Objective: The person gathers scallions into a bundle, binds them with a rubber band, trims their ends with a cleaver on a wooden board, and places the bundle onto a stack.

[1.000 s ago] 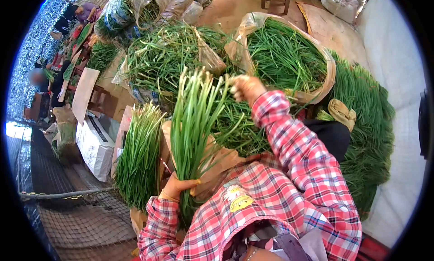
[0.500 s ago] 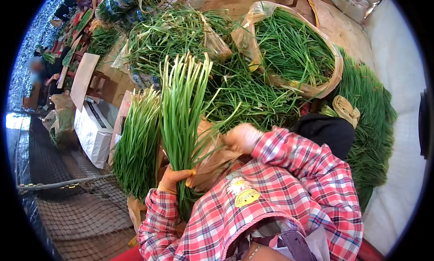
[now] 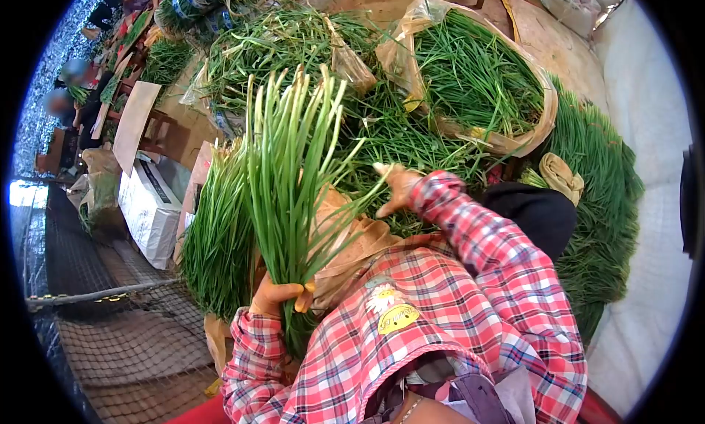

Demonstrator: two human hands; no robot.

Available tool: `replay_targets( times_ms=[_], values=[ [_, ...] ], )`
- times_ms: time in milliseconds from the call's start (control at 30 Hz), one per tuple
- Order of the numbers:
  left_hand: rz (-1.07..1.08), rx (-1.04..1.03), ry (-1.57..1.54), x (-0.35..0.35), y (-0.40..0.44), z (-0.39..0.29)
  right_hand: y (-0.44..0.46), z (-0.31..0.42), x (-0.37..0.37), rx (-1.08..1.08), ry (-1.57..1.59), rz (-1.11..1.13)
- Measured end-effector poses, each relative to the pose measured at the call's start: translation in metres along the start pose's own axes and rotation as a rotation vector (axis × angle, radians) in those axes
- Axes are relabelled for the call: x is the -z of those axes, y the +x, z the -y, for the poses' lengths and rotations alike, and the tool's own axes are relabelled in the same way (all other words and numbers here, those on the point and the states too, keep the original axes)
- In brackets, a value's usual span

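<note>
My left hand is wrapped round the lower part of a thick bunch of garlic chives, holding it upright with the pale ends at the top. A few stalks lean out of the bunch to the right. Beside them, my right hand is open, thumb and forefinger apart, with nothing visible gripped. Its forefinger has a whitish tip. Below that hand, brown wrapping covers my lap. Another stack of chives stands just left of the held bunch.
Loose chives lie ahead, with a plastic-lined bundle of chives at upper right. A long chive pile runs along the right wall. At left are a white box, netting and another person.
My right hand has moved up and slightly right, from closed beside the stalks to open. The held bunch has tilted a little left and its stalks have fanned out.
</note>
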State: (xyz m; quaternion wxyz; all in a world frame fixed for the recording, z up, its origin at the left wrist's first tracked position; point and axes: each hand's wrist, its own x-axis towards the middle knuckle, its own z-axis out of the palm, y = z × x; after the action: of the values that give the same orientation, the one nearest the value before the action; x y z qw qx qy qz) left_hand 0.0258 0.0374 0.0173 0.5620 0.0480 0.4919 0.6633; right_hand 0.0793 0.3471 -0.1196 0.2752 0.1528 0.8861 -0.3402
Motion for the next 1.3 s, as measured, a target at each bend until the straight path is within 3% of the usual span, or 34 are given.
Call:
replay_targets(
  times_ms=[33,67,133,167,233,267,300,333,367,400,433,500,533,567,600,667,733,800,867,900,933,1000,1067,1100,1133,1200,1267,1300],
  values=[
    [0.008,-0.003,0.023,-0.005,0.001,0.000,0.027,-0.002,-0.023,0.185,0.054,-0.098],
    [0.080,0.014,0.039,-0.003,0.006,-0.001,0.014,0.036,-0.007,0.073,0.001,-0.053],
    [0.070,0.034,0.049,0.002,0.007,0.001,0.022,0.043,-0.007,0.808,0.803,-0.190],
    [0.065,0.027,0.050,0.001,0.006,-0.001,0.020,0.039,-0.004,0.335,1.290,0.018],
    [-0.111,0.123,0.279,-0.003,0.008,-0.005,0.004,0.037,0.025,0.387,1.334,-0.029],
    [-0.111,0.114,0.276,-0.003,0.011,-0.006,-0.002,0.025,0.033,0.495,1.643,0.146],
    [-0.122,0.117,0.280,-0.002,0.013,-0.004,-0.028,0.043,0.046,0.240,1.807,-0.100],
    [-0.132,0.119,0.283,-0.001,0.014,-0.003,-0.034,0.047,0.060,0.061,1.710,-0.282],
    [-0.146,0.111,0.236,-0.002,0.013,-0.002,-0.030,0.032,0.066,0.027,1.838,-0.360],
    [-0.147,0.104,0.233,-0.002,0.011,-0.004,-0.022,-0.001,0.073,0.157,2.059,-0.279],
    [-0.160,0.104,0.290,-0.002,0.007,-0.005,-0.021,-0.020,0.077,0.155,2.059,-0.540],
    [-0.198,0.136,0.340,0.003,0.002,-0.005,-0.023,-0.061,0.089,0.192,1.964,-0.696],
    [-0.204,0.139,0.336,0.007,0.000,-0.001,-0.019,-0.071,0.101,-0.197,1.219,-0.473],
    [-0.219,0.096,0.385,0.013,0.002,0.003,-0.015,-0.076,0.095,-0.193,1.217,-0.471],
    [-0.234,0.050,0.436,0.017,0.004,0.005,-0.012,-0.069,0.091,-0.307,0.361,-0.196],
    [-0.239,-0.003,0.488,0.017,0.008,0.009,-0.013,-0.060,0.097,-0.134,-0.309,-0.222],
    [-0.223,0.017,0.471,0.019,0.011,0.012,-0.044,-0.002,0.115,0.154,0.551,-0.365],
    [-0.246,0.028,0.505,0.020,0.015,0.020,-0.070,0.051,0.128,0.214,0.779,-0.260],
    [-0.288,-0.258,0.714,0.021,0.022,0.032,-0.069,0.080,0.125,0.261,0.503,-0.235],
    [-0.304,-0.116,0.664,0.017,0.019,0.026,-0.063,0.091,0.123,0.194,0.373,-0.172],
    [-0.301,-0.117,0.663,0.015,0.021,0.026,-0.056,0.096,0.118,0.127,0.242,-0.106],
    [-0.335,-0.209,0.920,0.010,0.024,0.027,-0.031,0.084,0.096,0.208,0.724,0.060],
    [-0.320,-0.245,0.940,0.011,0.026,0.026,-0.018,0.073,0.079,0.456,1.052,0.015],
    [-0.297,-0.165,0.769,0.013,0.025,0.025,-0.029,0.072,0.083,0.571,1.064,0.041],
    [-0.271,-0.088,0.599,0.016,0.025,0.024,-0.045,0.079,0.089,0.536,0.974,0.047],
    [-0.268,-0.049,0.511,0.016,0.025,0.019,-0.043,0.065,0.078,0.798,1.140,-0.106],
    [-0.259,-0.001,0.413,0.018,0.026,0.021,-0.058,0.062,0.105,0.697,1.669,-0.245],
    [-0.249,0.010,0.385,0.023,0.027,0.024,-0.060,0.052,0.119,0.735,1.756,-0.370]
  ],
)
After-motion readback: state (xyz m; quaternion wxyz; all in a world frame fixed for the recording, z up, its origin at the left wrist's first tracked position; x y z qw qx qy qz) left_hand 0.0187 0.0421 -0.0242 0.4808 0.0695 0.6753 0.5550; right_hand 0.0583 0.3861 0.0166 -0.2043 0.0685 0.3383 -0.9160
